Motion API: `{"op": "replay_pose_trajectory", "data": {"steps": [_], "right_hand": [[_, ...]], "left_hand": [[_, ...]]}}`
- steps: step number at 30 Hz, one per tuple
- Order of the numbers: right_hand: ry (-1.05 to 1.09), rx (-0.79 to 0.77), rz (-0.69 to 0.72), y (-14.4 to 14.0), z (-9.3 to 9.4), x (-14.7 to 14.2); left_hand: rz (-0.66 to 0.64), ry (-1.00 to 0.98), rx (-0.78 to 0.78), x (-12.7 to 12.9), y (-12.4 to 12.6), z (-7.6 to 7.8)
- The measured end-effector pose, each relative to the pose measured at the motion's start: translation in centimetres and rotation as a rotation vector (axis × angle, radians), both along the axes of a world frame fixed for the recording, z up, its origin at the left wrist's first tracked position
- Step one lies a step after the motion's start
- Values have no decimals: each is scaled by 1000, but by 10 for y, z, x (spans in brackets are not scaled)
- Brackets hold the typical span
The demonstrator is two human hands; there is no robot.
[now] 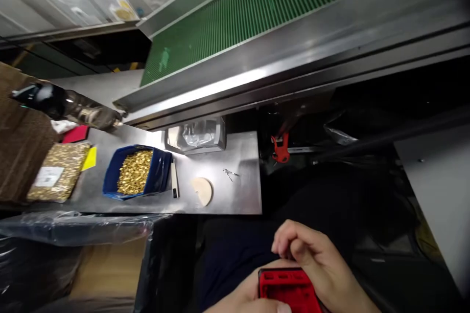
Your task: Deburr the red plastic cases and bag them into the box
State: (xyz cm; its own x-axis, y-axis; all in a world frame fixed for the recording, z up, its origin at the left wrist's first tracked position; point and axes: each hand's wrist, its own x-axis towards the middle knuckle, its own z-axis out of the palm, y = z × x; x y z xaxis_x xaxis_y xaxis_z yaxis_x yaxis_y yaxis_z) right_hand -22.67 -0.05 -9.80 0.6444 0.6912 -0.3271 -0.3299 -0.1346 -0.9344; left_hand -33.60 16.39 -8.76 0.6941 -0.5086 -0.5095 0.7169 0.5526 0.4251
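Observation:
Low in the head view, my left hand (251, 291) grips a red plastic tray-like part (288, 287) with a dark edge and several small rectangular recesses along its top. The thumb lies across the lower part of it, and the frame's bottom edge cuts the part off. My right hand (321, 259) is closed beside its right side, with the fingers curled above the part. What those fingers hold, if anything, is hidden. Left of the hands, on a metal table, are a small metal piece (230, 174) and a pale half-round piece (202, 190).
A blue bin (110, 176) of small gold-coloured pieces stands on the metal table (242, 200), near a cutter-like stick (174, 178) and a clear-lined box (196, 135). A green conveyor (220, 24) runs behind. An orange-handled tool (281, 149) hangs below it. Bagged gold pieces (60, 164) lie left.

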Motion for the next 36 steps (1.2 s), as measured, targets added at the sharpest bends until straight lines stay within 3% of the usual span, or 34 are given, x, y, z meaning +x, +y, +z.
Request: {"op": "replay_pose_trajectory", "data": {"steps": [10, 17, 23, 28, 33, 36], "right_hand": [[99, 117, -119, 2, -2, -13], [7, -8, -230, 0, -8, -20], [48, 78, -185, 0, -7, -22], [-102, -45, -333, -3, -10, -28], [-106, 6, -251, -4, -7, -28], [-193, -77, -300, -7, -8, -32]], "left_hand": [[-36, -17, -46, 16, -3, 7], [54, 49, -55, 8, -9, 0], [20, 97, -71, 4, -11, -4], [70, 135, -110, 2, -13, -5], [91, 190, -91, -1, -14, -6], [95, 184, -96, 0, -14, -5]]}}
